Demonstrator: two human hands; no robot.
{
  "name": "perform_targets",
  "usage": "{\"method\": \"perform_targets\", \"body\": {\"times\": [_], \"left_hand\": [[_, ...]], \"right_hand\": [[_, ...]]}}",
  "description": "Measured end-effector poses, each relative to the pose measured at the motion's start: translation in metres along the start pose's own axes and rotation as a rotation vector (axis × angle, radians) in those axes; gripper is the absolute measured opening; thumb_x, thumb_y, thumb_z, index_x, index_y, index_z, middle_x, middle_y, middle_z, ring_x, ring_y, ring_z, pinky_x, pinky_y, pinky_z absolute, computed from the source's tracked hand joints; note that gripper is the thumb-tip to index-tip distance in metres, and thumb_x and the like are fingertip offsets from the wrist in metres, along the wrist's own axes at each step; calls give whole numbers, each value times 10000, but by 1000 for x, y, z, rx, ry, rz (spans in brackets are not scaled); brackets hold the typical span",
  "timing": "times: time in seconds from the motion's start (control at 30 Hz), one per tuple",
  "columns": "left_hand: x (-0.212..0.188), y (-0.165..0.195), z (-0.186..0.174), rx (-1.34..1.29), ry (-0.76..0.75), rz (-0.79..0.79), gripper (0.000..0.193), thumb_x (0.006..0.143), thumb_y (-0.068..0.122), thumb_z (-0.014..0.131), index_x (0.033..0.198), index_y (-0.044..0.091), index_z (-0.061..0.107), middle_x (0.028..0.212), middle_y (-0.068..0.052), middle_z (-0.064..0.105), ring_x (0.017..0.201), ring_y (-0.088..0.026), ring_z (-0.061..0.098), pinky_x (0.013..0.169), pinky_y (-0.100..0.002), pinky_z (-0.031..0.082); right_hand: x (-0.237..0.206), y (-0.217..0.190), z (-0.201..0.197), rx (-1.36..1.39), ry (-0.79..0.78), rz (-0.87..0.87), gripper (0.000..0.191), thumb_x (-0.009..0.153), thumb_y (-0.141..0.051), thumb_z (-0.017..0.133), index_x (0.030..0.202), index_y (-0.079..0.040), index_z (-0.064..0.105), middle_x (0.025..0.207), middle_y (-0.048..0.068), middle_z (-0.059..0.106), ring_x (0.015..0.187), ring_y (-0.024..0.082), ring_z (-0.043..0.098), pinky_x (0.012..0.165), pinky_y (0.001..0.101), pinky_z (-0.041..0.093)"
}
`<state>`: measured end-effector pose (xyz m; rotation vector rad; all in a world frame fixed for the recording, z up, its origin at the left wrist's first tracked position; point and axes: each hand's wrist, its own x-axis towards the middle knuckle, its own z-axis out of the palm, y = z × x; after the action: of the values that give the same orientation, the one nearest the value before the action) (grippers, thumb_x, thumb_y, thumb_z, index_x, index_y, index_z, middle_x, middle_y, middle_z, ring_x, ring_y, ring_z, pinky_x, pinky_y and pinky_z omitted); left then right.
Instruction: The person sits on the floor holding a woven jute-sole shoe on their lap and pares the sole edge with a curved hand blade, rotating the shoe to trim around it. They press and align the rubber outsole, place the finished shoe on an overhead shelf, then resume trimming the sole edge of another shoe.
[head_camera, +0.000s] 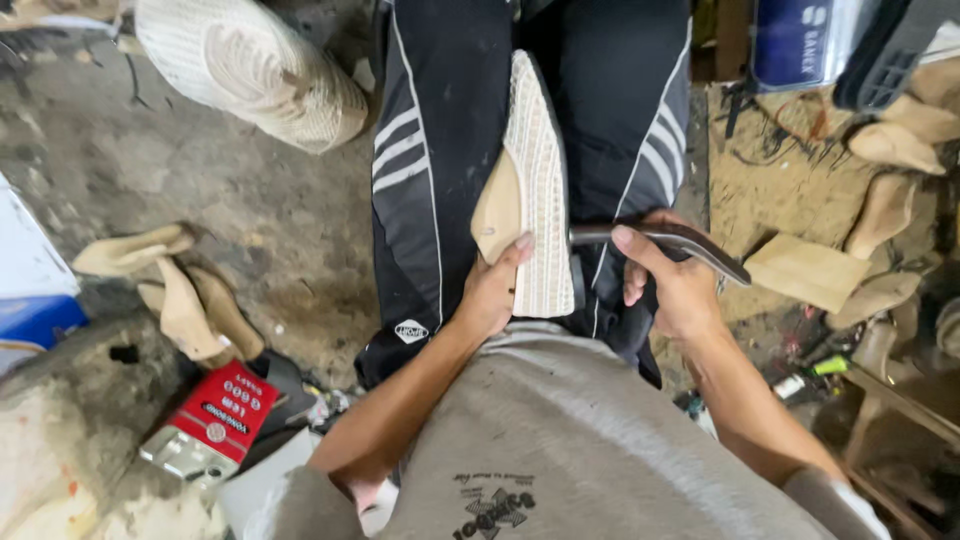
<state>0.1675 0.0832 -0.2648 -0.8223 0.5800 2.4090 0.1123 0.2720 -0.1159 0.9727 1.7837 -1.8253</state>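
Note:
A white knitted shoe upper (541, 190) stretched over a pale wooden last (497, 210) lies between my knees on my black striped trousers (435, 150). My left hand (493, 290) grips the near end of the last, thumb pressed on its side. My right hand (668, 285) is closed around the handle of a dark curved metal tool (690, 243). The tool's tip reaches the shoe's right edge near the heel.
A pile of white knitted uppers (255, 65) lies at the top left on the concrete floor. Beige cut pieces (175, 290) and a red tin (225, 410) sit at the left. Wooden lasts (895, 140), a wood block (808, 270) and a blue container (800, 40) crowd the right.

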Motion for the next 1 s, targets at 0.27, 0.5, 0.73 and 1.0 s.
{"method": "perform_targets", "body": {"times": [0.27,0.5,0.73,1.0], "left_hand": [[-40,95,72,194,-200,-175,467,1007,134,643,1411,-87,567,1250,-179,677,1071,-248,678,894,-368,586],[-51,177,120,610,-211,704,483,1005,127,616,1465,1,543,1519,-136,536,1324,-163,575,1119,-307,456],[17,212,158,727,12,1015,298,1015,152,682,1275,35,597,1017,-43,651,778,-68,619,514,-220,513],[35,203,143,694,-72,993,321,1034,149,662,1321,36,570,942,-23,665,718,-57,601,528,-217,485]], "right_hand": [[-17,7,-18,338,-80,-319,190,994,-100,620,1147,8,589,821,95,606,701,196,618,624,332,546],[-22,-11,-8,205,-58,-394,355,942,-20,598,1283,-33,497,817,59,572,639,176,585,537,315,507],[-16,-66,-20,-250,-180,-680,397,900,-28,645,1269,8,501,906,64,580,635,146,584,515,289,509],[-78,-102,-38,-199,347,-1154,424,993,-326,704,998,-21,409,835,172,507,694,298,615,608,378,570]]}}
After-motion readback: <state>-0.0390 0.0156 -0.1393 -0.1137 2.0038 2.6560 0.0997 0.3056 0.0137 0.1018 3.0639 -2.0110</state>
